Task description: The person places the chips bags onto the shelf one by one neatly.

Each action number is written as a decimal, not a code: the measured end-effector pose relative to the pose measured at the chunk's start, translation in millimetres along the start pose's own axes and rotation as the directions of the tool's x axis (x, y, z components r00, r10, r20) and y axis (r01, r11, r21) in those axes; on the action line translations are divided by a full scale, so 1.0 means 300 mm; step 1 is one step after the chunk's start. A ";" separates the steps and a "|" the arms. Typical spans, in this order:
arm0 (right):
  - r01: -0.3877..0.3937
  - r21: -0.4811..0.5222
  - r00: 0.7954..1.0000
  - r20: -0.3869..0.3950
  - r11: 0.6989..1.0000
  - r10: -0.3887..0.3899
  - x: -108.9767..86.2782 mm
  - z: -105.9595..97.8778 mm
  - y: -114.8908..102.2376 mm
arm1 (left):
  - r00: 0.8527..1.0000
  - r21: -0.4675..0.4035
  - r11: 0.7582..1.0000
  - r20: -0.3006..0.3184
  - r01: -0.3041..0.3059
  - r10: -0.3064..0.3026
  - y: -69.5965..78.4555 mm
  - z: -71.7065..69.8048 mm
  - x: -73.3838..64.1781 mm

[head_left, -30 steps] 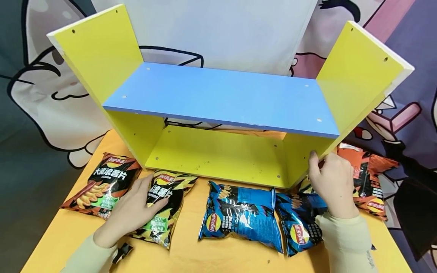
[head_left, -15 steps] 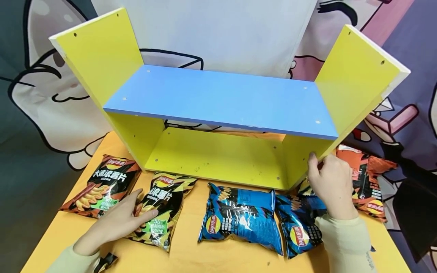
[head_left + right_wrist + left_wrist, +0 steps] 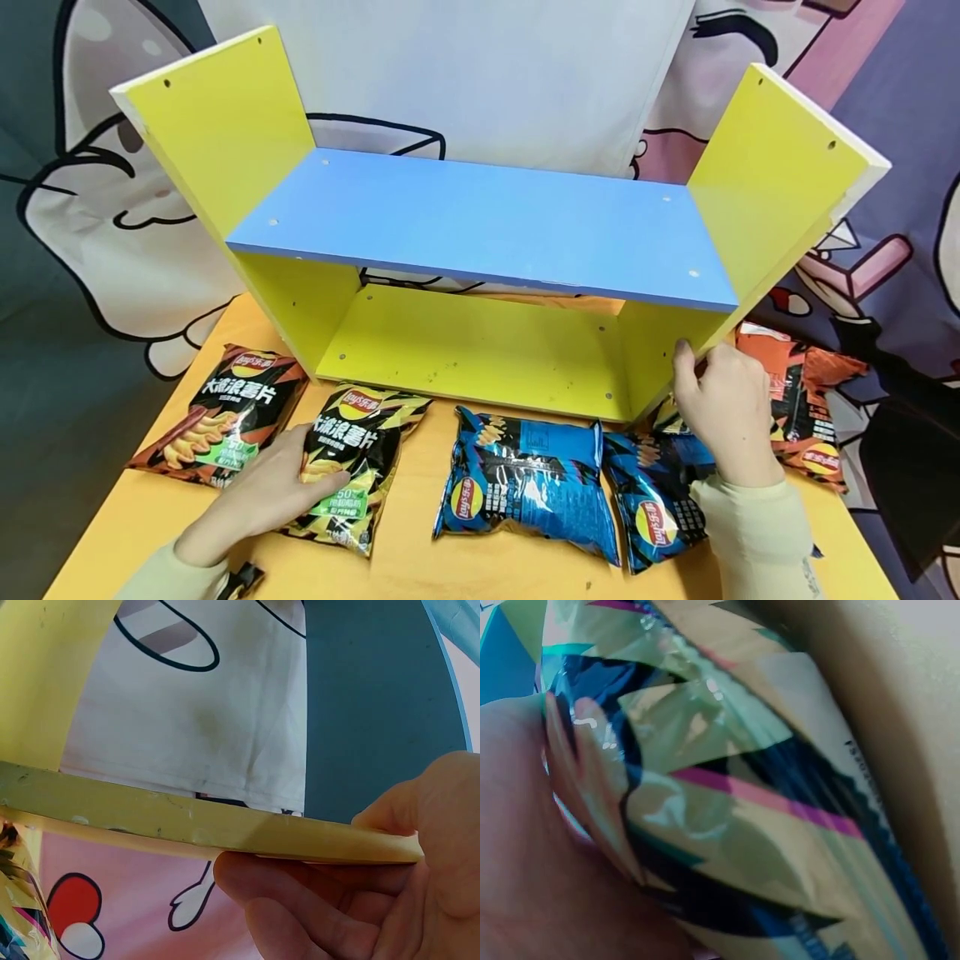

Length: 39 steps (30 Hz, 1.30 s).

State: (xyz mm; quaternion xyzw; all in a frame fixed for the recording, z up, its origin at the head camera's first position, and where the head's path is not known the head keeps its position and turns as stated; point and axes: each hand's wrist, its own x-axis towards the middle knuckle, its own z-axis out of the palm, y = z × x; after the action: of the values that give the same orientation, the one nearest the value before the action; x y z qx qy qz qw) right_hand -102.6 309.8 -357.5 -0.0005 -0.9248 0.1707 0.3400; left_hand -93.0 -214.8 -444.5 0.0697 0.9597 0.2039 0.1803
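Observation:
My left hand (image 3: pixel 258 492) is at the left edge of a yellow-and-black bag of chips (image 3: pixel 352 442), thumb across its front and the other fingers along its side. In the left wrist view the shiny bag (image 3: pixel 735 795) lies right against the hand (image 3: pixel 570 862). My right hand (image 3: pixel 727 408) grips the front edge of a shelf's right side panel (image 3: pixel 780 192). The right wrist view shows the thumb on one side of the yellow panel edge (image 3: pixel 187 821) and the fingers of the right hand (image 3: pixel 375 877) on the other. The shelf has a blue middle board (image 3: pixel 480 225).
Two blue chip bags (image 3: pixel 528 483) (image 3: pixel 660 500) lie before the shelf on the yellow tabletop (image 3: pixel 420 550). A brown-and-black bag (image 3: pixel 225 412) is at the left, and an orange bag (image 3: pixel 802 408) lies right of the shelf. Patterned cloth (image 3: pixel 480 75) hangs behind.
My left hand has slid from over the yellow-and-black bag to its left edge, uncovering more of its front. The right hand keeps its grip on the shelf.

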 end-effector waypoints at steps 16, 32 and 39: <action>-0.034 0.000 0.999 0.008 0.999 0.034 0.000 0.001 -0.001 | 0.998 -0.085 0.995 -0.013 0.058 -0.059 0.003 0.007 0.003; -0.029 0.001 1.000 0.011 1.000 0.029 -0.003 0.003 -0.001 | 0.997 -0.213 0.976 -0.063 0.036 -0.051 -0.013 0.004 -0.015; -0.019 0.002 1.000 0.003 1.000 0.019 -0.004 0.005 0.004 | 0.993 -0.227 0.974 -0.114 0.010 -0.036 -0.007 0.002 -0.027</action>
State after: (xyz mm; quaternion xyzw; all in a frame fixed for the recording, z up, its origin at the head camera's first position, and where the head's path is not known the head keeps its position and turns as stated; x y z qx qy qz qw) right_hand -102.8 310.4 -359.6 -0.0085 -0.9251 0.1749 0.3368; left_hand -85.4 -218.0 -443.4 0.0255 0.9399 0.3135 0.1329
